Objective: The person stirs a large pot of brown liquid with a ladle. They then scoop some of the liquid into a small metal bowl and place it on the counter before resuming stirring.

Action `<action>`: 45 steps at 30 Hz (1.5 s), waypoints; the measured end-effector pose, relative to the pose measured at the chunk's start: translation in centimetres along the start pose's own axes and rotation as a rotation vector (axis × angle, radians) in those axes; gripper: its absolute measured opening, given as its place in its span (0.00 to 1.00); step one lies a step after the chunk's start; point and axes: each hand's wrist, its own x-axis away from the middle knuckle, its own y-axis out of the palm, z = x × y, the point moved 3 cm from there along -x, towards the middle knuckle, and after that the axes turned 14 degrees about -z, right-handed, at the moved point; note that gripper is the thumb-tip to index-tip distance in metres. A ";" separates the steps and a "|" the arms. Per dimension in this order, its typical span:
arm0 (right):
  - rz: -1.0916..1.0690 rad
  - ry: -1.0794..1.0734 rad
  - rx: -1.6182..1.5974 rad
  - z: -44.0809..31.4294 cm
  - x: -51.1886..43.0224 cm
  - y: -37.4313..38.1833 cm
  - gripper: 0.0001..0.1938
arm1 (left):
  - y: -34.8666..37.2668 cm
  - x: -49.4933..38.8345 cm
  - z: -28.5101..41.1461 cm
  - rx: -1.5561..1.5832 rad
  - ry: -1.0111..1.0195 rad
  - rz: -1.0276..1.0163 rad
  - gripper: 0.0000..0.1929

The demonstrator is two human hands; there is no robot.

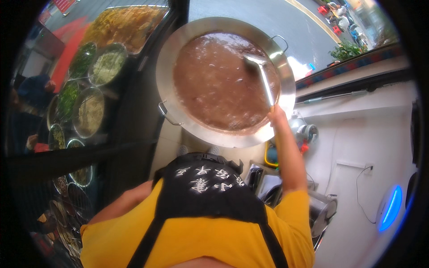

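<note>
A very large round metal pan (167, 90) with loop handles stands in front of me, filled with a bubbling reddish-brown liquid (221, 87). My right hand (277, 115) is closed around the handle of a metal ladle (266, 83) over the pan's right side. The ladle's head lies at the surface of the liquid at the upper right, and its underside is hidden. My left hand is out of view; only part of the left arm shows, low beside the black apron (207, 194).
At left, behind glass, are bowls of chopped greens (68, 100), a bowl of pale chopped food (109, 68) and a tray of yellowish food (124, 26). A gas cylinder (301, 130), a lidded metal pot (323, 212) and a yellow-rimmed container (270, 155) stand at right.
</note>
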 end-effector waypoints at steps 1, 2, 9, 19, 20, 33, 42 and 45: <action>0.057 -0.017 0.060 1.0 1.3 0.5 0.21 | -0.1 -0.3 0.3 0.010 0.011 -0.005 0.27; 0.113 -0.056 0.120 2.4 2.5 1.2 0.20 | -0.2 -0.6 0.6 0.021 0.023 -0.010 0.26; 0.078 -0.006 0.015 11.3 14.7 6.6 0.29 | 0.1 1.4 7.4 -0.179 -0.106 -0.020 0.24; 0.069 -0.058 0.023 8.5 20.0 8.7 0.36 | -0.7 -1.4 4.3 -0.064 0.080 -0.091 0.25; 0.047 -0.031 0.074 7.6 17.8 7.9 0.36 | -0.7 -1.4 4.2 -0.076 0.063 -0.085 0.25; 0.080 0.013 0.045 0.9 -2.1 -0.7 0.21 | 1.0 -2.8 0.4 0.001 0.036 0.013 0.24; 0.077 0.104 0.068 10.7 6.5 2.6 0.27 | 0.1 -2.6 5.5 -0.143 -0.070 -0.038 0.24; 0.148 0.006 0.075 15.0 11.7 4.9 0.31 | -0.3 -4.0 6.1 -0.163 -0.014 -0.024 0.26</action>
